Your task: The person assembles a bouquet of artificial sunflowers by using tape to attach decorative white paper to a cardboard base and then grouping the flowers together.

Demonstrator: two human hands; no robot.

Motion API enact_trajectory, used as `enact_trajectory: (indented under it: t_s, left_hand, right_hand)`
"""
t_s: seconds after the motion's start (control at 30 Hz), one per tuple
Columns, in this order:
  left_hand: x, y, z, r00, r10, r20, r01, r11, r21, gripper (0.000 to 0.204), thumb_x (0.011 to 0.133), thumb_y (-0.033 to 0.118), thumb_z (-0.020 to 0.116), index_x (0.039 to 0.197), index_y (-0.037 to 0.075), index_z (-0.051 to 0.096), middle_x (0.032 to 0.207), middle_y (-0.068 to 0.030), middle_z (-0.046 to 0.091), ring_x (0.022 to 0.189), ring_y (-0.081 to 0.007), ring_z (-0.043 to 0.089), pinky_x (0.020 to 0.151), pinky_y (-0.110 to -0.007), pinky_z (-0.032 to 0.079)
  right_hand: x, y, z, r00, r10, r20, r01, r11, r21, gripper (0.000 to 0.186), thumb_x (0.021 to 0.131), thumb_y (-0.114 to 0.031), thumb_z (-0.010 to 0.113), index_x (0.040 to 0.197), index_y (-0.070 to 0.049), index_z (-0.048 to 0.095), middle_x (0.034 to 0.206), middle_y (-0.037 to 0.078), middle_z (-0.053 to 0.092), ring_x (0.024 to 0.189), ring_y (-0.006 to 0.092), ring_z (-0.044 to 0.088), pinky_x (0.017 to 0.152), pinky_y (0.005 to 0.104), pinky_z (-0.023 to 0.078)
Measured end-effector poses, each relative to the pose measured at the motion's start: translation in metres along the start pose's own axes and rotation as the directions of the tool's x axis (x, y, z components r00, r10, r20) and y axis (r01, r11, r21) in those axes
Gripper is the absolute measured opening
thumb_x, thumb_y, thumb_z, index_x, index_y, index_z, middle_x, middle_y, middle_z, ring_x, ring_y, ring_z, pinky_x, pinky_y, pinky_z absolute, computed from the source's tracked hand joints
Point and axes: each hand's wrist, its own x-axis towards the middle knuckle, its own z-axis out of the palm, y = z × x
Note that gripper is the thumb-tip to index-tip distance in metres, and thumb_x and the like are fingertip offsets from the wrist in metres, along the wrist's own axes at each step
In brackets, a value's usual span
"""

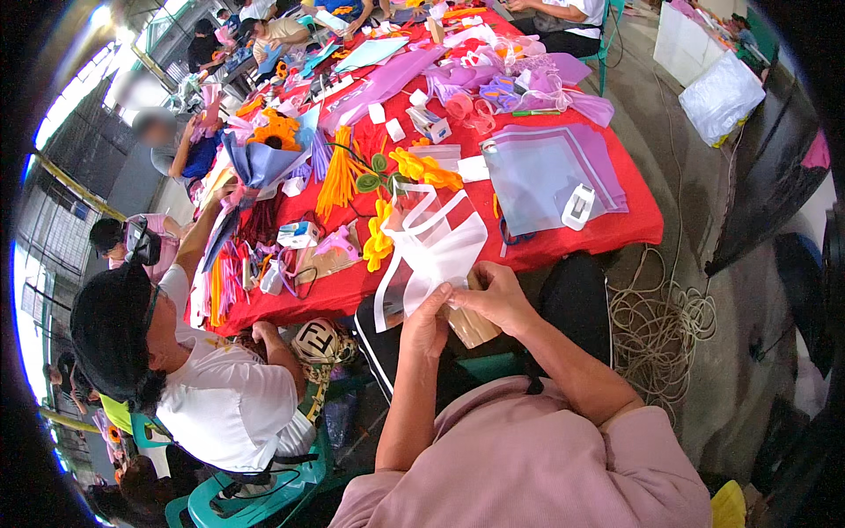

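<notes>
My left hand [426, 324] and my right hand [493, 297] meet above my lap, near the table's front edge. Their fingers pinch the gathered lower part of a white-edged clear wrapping sheet [444, 249], which fans out away from me. A flat brown piece [473, 327] shows under my right hand; its kind is unclear. Just past the sheet lie orange fuzzy flowers [378, 239] and green fuzzy leaves [373, 173]. Beyond my right hand, a stack of translucent wrapping sheets [541, 172] carries a white plastic device [578, 207].
Orange pipe cleaners [338, 180], small boxes [299, 234] and purple wrapping [387, 86] crowd the red-covered table [607, 239]. Close on my left sits a person in a white shirt [231, 400], one arm reaching over the table. A coiled rope [660, 326] lies on the floor at right.
</notes>
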Motion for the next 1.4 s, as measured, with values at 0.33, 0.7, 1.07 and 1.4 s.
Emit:
enact_trajectory:
  t_s: [0.33,0.7,1.07,1.4]
  left_hand:
    - [0.013,0.003,-0.002,0.984,0.176,0.009,-0.176,0.981,0.088,0.057,0.071,0.008,0.076,0.121,-0.004,0.050,0.110,-0.0122,0.061,0.100,-0.0243,0.059,0.090,-0.036,0.046]
    - [0.049,0.006,-0.010,0.983,0.185,-0.018,-0.178,0.965,0.190,0.052,0.070,0.006,0.077,0.116,-0.003,0.054,0.108,-0.0110,0.062,0.097,-0.0203,0.060,0.087,-0.034,0.046]
    - [0.115,0.001,-0.008,0.991,0.127,-0.044,-0.117,0.977,0.180,0.049,0.070,0.004,0.076,0.114,-0.002,0.057,0.106,-0.0104,0.064,0.094,-0.0203,0.062,0.087,-0.034,0.047]
    - [0.146,-0.018,-0.023,0.994,0.057,-0.093,-0.036,0.978,0.206,0.055,0.071,0.004,0.073,0.121,-0.001,0.050,0.111,-0.0110,0.060,0.100,-0.0221,0.058,0.089,-0.035,0.045]
  right_hand:
    - [0.002,0.010,-0.006,0.998,0.032,0.047,-0.031,0.999,-0.028,0.047,0.065,-0.030,0.081,0.090,0.006,0.063,0.082,0.014,0.066,0.072,0.0176,0.063,0.067,0.0314,0.051]
    - [0.027,0.018,-0.010,0.996,0.062,0.062,-0.061,0.998,-0.031,0.044,0.066,-0.026,0.082,0.092,0.003,0.063,0.083,0.009,0.066,0.075,0.0137,0.062,0.068,0.0297,0.050]
    - [0.088,0.034,-0.025,0.996,0.072,0.056,-0.072,0.997,-0.008,0.041,0.068,-0.021,0.081,0.095,0.004,0.063,0.087,0.009,0.067,0.077,0.0135,0.061,0.070,0.0303,0.050]
    - [0.116,0.053,-0.032,0.987,0.147,0.060,-0.145,0.989,-0.041,0.044,0.069,-0.023,0.081,0.098,0.005,0.063,0.089,0.010,0.066,0.080,0.0135,0.061,0.073,0.0297,0.050]
